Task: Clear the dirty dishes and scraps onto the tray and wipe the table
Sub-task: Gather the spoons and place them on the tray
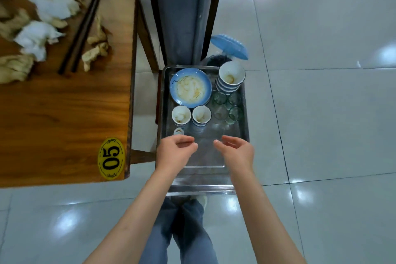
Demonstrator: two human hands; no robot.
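**Both hands empty over the steel tray, scraps left on the table**

While your left hand [174, 152] and right hand [236, 153] hover above the near end of the tray [246, 126], neither grips anything: the fingers of both curl loosely inward, thumbs apart from them, palms turned toward each other. That tray is a shallow rectangle of shiny metal with a raised rim, and its near half is bare and reflective beneath your hands. Beyond your fingertips stand two small white cups [190, 116], smeared inside, and a tiny white dish [178, 132] just beside your left hand. Farther back lies a round blue plate [190, 88] streaked with pale residue, next to a stack of blue-rimmed bowls [231, 78] and a cluster of clear greenish glasses [228, 106].

Off to your left, well apart from both hands, the table [64, 124] is warm grained wood with a yellow oval tag [111, 158] reading 05 at its corner. Crumpled white napkins [46, 21], pale ragged food scraps [95, 51] and a pair of dark slender chopsticks [83, 28] lie on it.
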